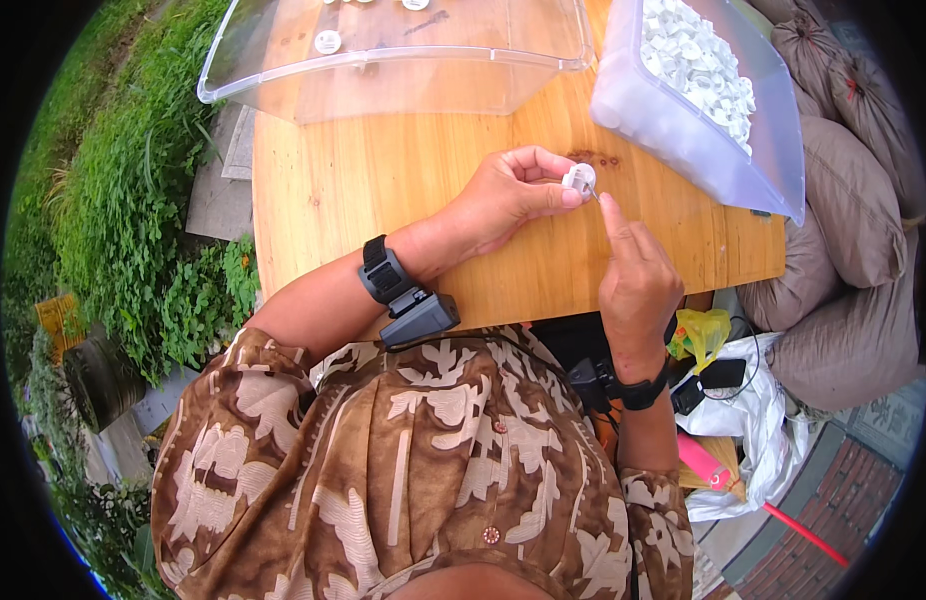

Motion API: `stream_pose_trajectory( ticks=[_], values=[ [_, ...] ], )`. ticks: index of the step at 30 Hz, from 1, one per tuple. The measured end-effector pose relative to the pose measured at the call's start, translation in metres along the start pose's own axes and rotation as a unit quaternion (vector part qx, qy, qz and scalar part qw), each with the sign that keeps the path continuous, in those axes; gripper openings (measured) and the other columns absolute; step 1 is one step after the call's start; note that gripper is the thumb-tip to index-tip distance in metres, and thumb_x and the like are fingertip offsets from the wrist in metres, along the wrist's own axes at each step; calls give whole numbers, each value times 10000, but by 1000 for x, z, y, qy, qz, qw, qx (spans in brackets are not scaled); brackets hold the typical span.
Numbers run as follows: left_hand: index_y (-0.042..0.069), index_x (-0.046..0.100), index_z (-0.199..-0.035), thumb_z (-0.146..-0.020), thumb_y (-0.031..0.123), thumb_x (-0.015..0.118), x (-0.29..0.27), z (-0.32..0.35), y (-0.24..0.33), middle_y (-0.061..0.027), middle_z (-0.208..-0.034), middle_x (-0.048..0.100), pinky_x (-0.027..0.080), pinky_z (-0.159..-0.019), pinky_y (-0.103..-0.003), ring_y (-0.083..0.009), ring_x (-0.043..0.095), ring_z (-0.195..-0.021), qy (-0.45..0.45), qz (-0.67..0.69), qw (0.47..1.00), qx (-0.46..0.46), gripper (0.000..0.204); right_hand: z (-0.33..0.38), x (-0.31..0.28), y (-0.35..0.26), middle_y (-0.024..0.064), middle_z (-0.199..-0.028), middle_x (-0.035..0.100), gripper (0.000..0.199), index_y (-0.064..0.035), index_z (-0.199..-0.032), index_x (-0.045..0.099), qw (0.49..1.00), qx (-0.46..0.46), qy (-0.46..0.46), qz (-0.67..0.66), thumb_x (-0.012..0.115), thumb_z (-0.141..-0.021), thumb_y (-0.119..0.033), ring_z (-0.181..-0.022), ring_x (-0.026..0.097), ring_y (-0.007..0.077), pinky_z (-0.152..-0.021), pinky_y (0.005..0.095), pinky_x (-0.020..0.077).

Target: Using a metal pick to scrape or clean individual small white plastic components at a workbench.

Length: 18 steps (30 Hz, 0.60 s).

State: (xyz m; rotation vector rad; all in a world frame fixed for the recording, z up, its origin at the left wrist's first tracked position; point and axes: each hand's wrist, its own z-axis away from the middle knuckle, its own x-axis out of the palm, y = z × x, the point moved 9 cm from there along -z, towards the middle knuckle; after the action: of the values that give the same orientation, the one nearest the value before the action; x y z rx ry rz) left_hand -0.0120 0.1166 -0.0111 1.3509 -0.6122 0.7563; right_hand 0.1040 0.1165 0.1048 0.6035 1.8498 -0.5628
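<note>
My left hand (508,200) pinches a small round white plastic part (580,178) between thumb and fingers, above the wooden table (383,190). The part has a raised rim and looks hollow on the side turned right. My right hand (640,285) is closed, its index finger stretched toward the part. From that fingertip a thin metal tool (596,195) reaches the part's edge; most of the tool is hidden in the hand, so its kind cannot be made out. Both wrists carry black straps with small devices.
A clear plastic bin (403,85) with a few round white parts stands at the far left of the table. At the far right, a translucent bin (673,165) holds many white parts. Stuffed sacks (843,200) lie right of the table; a white bag (758,430) sits below.
</note>
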Motion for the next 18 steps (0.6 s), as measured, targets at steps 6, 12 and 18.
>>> stream_pose_trajectory(
  ticks=[6,12,18],
  values=[
    [1,596,-1046,-843,-14,673,2,1,2,-100,-1061,649,532,-917,-290,-162,637,-985,1,-15,1000,6,218,0,8,14,87,-767,579,440,-112,-1192,644,982,30,-2,-188,551,-795,55,-674,602,262,-600,361,481],
    [8,591,-1082,-862,8,657,4,-1,1,-94,-1103,633,529,-924,-290,-160,624,-1025,-16,19,1000,2,229,0,6,7,100,-762,594,442,-113,-1196,644,988,30,17,-149,551,-804,67,-689,622,260,-605,364,484],
    [12,581,-1096,-864,7,655,5,0,2,-92,-1107,631,524,-934,-290,-166,619,-1047,-18,37,999,-10,244,1,0,16,102,-764,593,472,-118,-1202,642,987,40,53,-149,547,-784,80,-684,613,265,-611,374,483]
  ],
)
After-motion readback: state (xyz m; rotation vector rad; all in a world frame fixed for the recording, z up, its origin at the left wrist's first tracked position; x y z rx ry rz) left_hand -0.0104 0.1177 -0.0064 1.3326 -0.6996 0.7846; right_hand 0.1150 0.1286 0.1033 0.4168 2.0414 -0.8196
